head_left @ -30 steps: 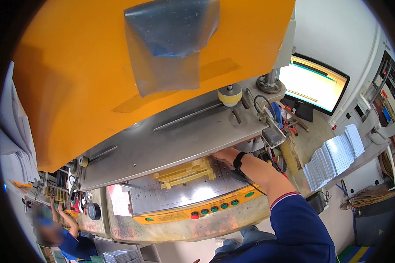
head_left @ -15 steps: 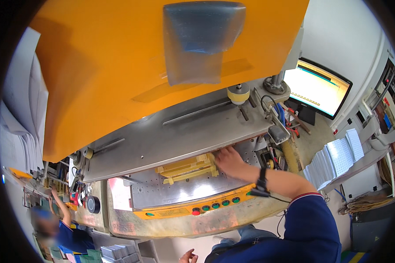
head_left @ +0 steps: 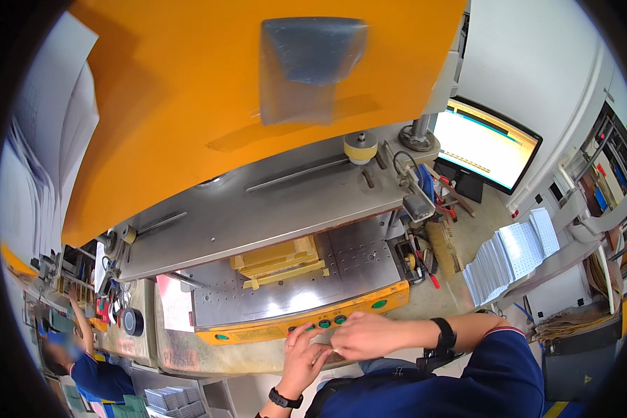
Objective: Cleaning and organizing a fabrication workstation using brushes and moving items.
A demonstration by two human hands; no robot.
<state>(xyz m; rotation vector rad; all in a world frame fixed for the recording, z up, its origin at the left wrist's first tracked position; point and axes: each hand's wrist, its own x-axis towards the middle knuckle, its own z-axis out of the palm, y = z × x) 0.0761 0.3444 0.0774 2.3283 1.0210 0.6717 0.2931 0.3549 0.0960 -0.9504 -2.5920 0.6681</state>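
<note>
In front of the machine's control panel [head_left: 258, 334], my left hand [head_left: 305, 361] and my right hand [head_left: 361, 336] meet. The right hand is closed, its fingers bent down toward the left hand's fingertips. My left hand's fingers are curled, with thumb and forefinger brought together beside the right hand. Whatever lies between them is too small or hidden to make out. Behind them, on the metal press bed [head_left: 359, 254], sits a yellow taped block-like fixture [head_left: 279, 261], with neither hand touching it. Green buttons [head_left: 324, 324] show just above my hands.
The orange press housing [head_left: 188, 104] and steel upper plate [head_left: 285, 209] overhang the bed. Right are a monitor [head_left: 488, 146], hand tools [head_left: 425, 261] and stacked perforated sheets [head_left: 508, 254]. Left are a black round object [head_left: 132, 321], hanging papers [head_left: 49, 153] and a co-worker [head_left: 97, 373].
My right hand has left the yellow fixture and come back toward me. My left hand has risen from the lower edge to meet it. The view has shifted slightly.
</note>
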